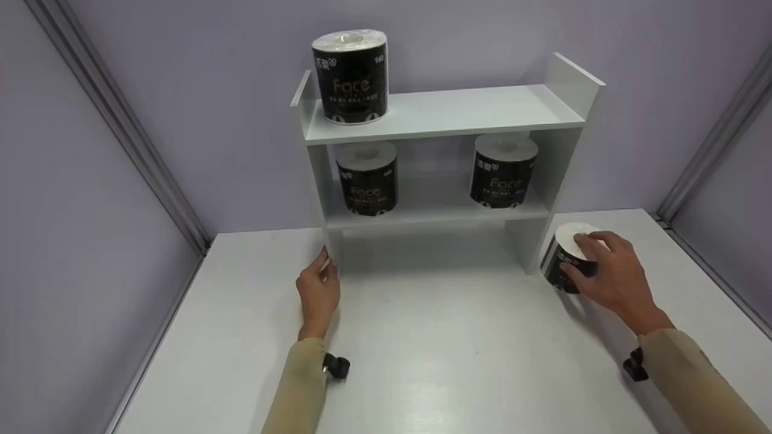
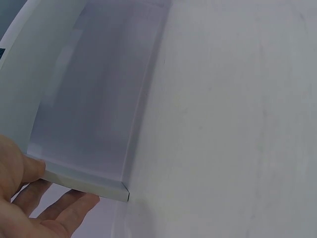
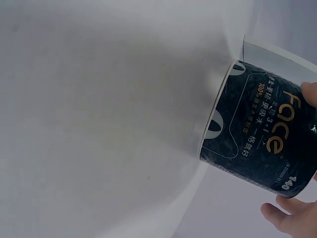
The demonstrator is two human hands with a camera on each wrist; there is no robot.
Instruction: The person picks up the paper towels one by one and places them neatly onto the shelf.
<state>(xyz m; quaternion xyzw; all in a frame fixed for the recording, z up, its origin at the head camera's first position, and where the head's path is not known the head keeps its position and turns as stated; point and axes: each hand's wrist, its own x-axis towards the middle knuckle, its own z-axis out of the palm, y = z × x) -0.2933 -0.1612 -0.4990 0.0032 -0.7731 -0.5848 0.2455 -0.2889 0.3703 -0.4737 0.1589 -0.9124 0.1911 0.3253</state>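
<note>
A white two-tier shelf [image 1: 440,114] stands on a white table. My left hand [image 1: 318,295] is at the lower front edge of its left side panel [image 2: 84,184], with the thumb on one face and fingers on the other, pinching it. To the right of the shelf, my right hand [image 1: 618,283] holds a toilet paper roll [image 1: 558,265] in black "Face" wrapping, thumb on its side and fingers over its white top. In the right wrist view the wrapped roll [image 3: 257,124] is close to the shelf's panel; whether its base touches the table cannot be told.
One similar roll [image 1: 353,78] stands at the left of the top board. On the middle board stand a left roll [image 1: 369,187] and a right roll [image 1: 502,178]. Purple-grey walls [image 1: 458,36] enclose the table [image 1: 422,349] behind and at both sides.
</note>
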